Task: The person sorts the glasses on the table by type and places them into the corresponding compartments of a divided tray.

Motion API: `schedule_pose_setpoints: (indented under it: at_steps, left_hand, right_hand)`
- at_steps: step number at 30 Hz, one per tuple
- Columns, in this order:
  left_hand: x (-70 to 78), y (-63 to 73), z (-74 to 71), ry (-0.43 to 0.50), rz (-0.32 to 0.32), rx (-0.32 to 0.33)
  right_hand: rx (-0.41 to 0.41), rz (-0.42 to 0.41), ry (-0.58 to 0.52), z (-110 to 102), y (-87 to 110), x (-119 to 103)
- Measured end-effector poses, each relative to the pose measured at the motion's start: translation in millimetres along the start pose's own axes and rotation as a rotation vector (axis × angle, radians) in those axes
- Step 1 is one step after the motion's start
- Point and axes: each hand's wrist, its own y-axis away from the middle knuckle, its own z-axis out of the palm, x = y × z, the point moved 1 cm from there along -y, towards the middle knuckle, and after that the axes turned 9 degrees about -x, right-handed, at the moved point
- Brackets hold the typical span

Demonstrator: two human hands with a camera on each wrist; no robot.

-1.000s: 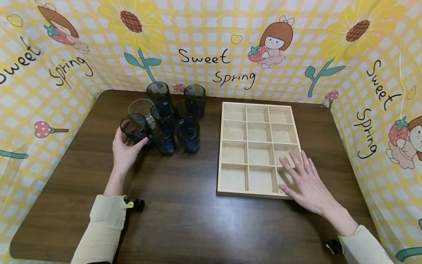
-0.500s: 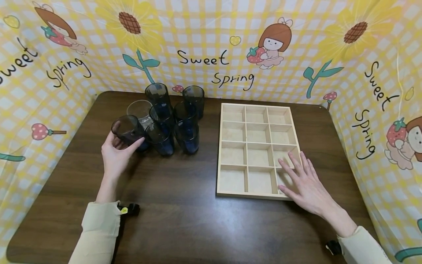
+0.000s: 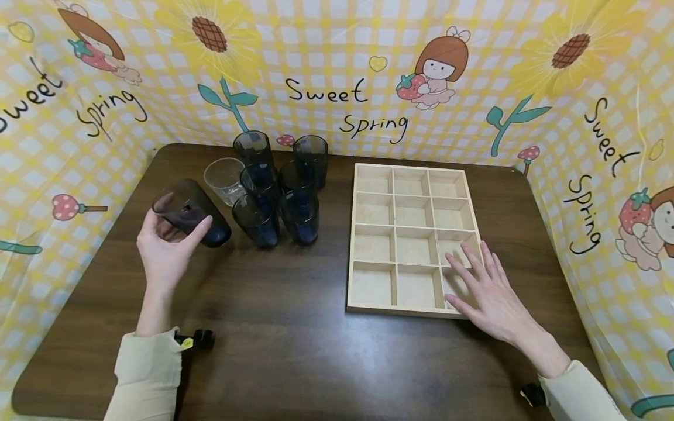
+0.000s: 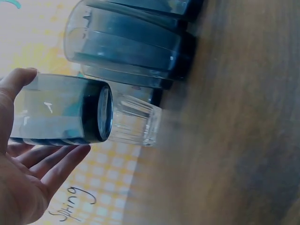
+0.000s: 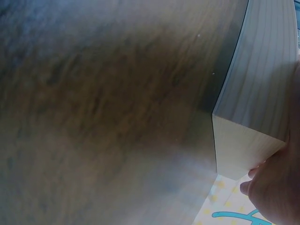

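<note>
In the head view my left hand (image 3: 167, 251) grips a dark blue drinking glass (image 3: 192, 213) between thumb and fingers, at the left of a group of glasses. The glass leans, its rim toward the left and its base toward the right. Its base shows raised off the table in the left wrist view, where the blue glass (image 4: 58, 110) overlaps a clear one. My right hand (image 3: 495, 298) rests with spread fingers over the front right corner of a wooden compartment tray (image 3: 371, 286). The right wrist view shows the tray's outer side (image 5: 260, 70) beside that hand.
Several blue glasses (image 3: 255, 221) stand close together at the back left, with a clear glass (image 3: 223, 182) at their left side. The brown wooden table (image 3: 295, 351) is bordered by a yellow checked cloth (image 3: 337, 58) at the back and sides.
My left hand has drawn the blue glass leftward, away from the others, and tilted it more. The clear glass behind it now shows more fully. The right hand has stayed in place.
</note>
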Motion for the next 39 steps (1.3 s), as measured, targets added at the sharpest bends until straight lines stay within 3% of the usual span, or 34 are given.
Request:
schedule_pose_setpoints:
  at_steps: [8, 22, 29, 39]
  left_hand:
    - [18.2, 3.2, 2.5, 0.051, 0.062, -0.032]
    - [52.0, 15.0, 19.6, 0.124, 0.170, -0.176]
    - [63.6, 21.6, 42.8, 0.116, 0.185, -0.234]
    - [73.5, 29.5, 81.2, 0.099, 0.195, -0.367]
  right_hand:
    - [0.001, 0.005, -0.003, -0.1, 0.4, -0.3]
    - [-0.003, 0.009, -0.016, 1.1, 1.1, -1.6]
    - [0.000, 0.009, -0.018, 0.5, 1.2, -1.3]
    - [-0.001, 0.013, -0.014, 1.5, 1.3, -0.5]
